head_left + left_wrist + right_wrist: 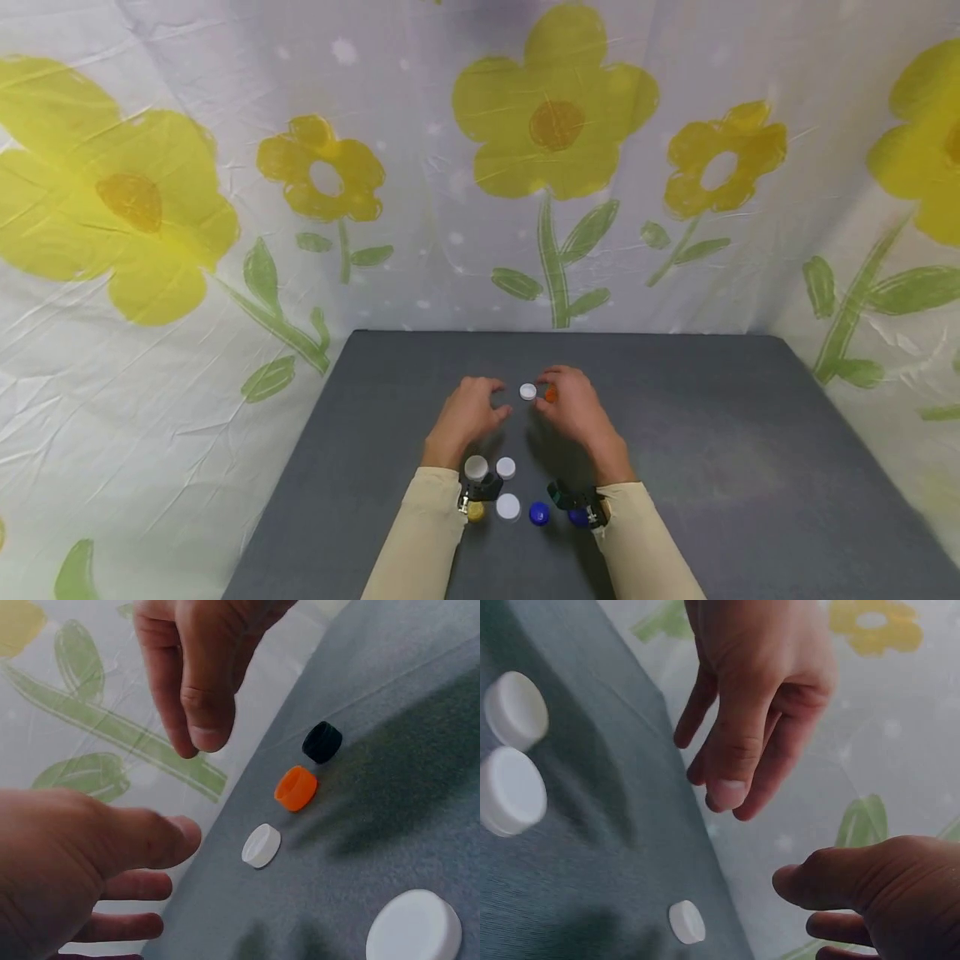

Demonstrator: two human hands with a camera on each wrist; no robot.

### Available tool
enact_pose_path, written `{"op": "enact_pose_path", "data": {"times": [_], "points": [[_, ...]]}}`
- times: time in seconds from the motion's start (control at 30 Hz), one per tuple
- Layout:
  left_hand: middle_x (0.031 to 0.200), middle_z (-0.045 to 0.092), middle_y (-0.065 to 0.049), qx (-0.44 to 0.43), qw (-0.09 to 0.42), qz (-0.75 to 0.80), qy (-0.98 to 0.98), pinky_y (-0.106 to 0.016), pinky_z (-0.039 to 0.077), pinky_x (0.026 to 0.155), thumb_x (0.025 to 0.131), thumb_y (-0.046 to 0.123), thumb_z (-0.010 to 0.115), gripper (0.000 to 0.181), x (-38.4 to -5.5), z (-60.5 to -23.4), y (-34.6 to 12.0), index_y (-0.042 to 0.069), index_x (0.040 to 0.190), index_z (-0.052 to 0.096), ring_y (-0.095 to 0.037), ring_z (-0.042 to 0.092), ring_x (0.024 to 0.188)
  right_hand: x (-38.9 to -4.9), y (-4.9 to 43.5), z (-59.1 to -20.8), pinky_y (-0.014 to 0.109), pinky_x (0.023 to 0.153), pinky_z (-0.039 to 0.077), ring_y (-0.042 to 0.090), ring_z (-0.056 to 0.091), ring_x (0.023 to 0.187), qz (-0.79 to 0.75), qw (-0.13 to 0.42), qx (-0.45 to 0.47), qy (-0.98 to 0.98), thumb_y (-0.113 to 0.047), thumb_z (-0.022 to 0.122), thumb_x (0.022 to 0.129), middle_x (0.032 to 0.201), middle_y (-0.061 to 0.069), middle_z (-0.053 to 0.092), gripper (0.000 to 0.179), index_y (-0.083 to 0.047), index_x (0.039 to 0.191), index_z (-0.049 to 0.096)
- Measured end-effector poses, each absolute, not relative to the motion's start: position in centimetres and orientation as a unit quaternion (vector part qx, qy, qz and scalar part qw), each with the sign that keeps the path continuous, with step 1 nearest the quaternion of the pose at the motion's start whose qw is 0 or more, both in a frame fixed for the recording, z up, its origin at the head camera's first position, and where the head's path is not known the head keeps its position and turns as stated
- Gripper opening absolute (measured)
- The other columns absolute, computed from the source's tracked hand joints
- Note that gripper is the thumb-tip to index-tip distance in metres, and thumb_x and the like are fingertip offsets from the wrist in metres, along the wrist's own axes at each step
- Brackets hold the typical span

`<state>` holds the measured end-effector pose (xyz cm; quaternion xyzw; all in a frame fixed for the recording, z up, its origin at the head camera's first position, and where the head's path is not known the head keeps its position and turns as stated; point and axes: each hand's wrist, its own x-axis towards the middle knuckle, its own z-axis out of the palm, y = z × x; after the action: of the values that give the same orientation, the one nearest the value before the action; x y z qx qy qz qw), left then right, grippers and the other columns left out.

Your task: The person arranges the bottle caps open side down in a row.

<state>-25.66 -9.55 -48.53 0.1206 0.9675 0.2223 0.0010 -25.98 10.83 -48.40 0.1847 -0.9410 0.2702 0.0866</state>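
White round plastic cap [528,392] lies on the dark grey surface [697,417], with my left hand [469,412] at its nine o'clock, my right hand [576,408] at three, near the orange round plastic cap [551,393]. Both hands hold nothing, fingers apart. I seem to be arranging caps; next would need gentle pinch.

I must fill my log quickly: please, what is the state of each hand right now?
Left hand: open, holding nothing, near a small round white plastic cap.
Right hand: open, holding nothing, near a small round orange plastic cap.
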Motion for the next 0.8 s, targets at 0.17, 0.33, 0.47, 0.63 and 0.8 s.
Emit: {"op": "enact_pose_path", "data": {"times": [0.17, 0.33, 0.47, 0.63, 0.8], "points": [[0.125, 0.07, -0.006, 0.132, -0.014, 0.219, 0.967, -0.048, 0.053, 0.095, 0.088, 0.028, 0.077, 0.041, -27.3, -49.1, -9.1, 0.015, 0.126, 0.07, -0.028, 0.064, 0.119, -27.3, 10.8, -48.5, 0.054, 0.102, 0.046, 0.04, 0.059, 0.122, 0.277, 0.075, 0.179, -0.941, -0.018, 0.078, 0.086, 0.129, 0.018, 0.065, 0.035, -0.002, 0.116, 0.073], [0.125, 0.071, -0.008, 0.132, -0.017, 0.227, 0.965, -0.048, 0.053, 0.094, 0.087, 0.026, 0.077, 0.039, -28.4, -49.7, -8.5, 0.014, 0.125, 0.071, -0.029, 0.064, 0.118, -28.2, 10.7, -48.9, 0.054, 0.1, 0.047, 0.041, 0.06, 0.119, 0.278, 0.063, 0.171, -0.943, -0.017, 0.078, 0.086, 0.127, 0.018, 0.066, 0.033, -0.001, 0.115, 0.073], [0.126, 0.07, -0.009, 0.122, -0.01, 0.228, 0.966, -0.048, 0.052, 0.097, 0.089, 0.023, 0.077, 0.039, -28.9, -50.4, -7.9, 0.013, 0.125, 0.071, -0.029, 0.063, 0.121, -28.9, 10.7, -49.8, 0.052, 0.096, 0.05, 0.038, 0.064, 0.113, 0.283, 0.06, 0.168, -0.942, -0.015, 0.078, 0.084, 0.12, 0.018, 0.069, 0.032, 0.0, 0.113, 0.074], [0.131, 0.067, -0.01, 0.108, 0.0, 0.235, 0.966, -0.049, 0.049, 0.101, 0.091, 0.023, 0.075, 0.04, -29.5, -51.2, -7.2, 0.012, 0.129, 0.068, -0.031, 0.06, 0.125, -29.8, 10.6, -51.0, 0.05, 0.091, 0.052, 0.035, 0.067, 0.106, 0.292, 0.043, 0.155, -0.943, -0.014, 0.079, 0.084, 0.116, 0.017, 0.071, 0.033, -0.001, 0.114, 0.074], [0.131, 0.067, -0.008, 0.101, -0.001, 0.224, 0.969, -0.049, 0.048, 0.102, 0.091, 0.025, 0.075, 0.04, -30.2, -52.1, -6.6, 0.014, 0.129, 0.068, -0.031, 0.058, 0.126, -30.6, 10.7, -51.9, 0.049, 0.092, 0.052, 0.035, 0.065, 0.109, 0.295, 0.024, 0.142, -0.945, -0.017, 0.08, 0.085, 0.117, 0.016, 0.071, 0.035, -0.003, 0.116, 0.074]]}}
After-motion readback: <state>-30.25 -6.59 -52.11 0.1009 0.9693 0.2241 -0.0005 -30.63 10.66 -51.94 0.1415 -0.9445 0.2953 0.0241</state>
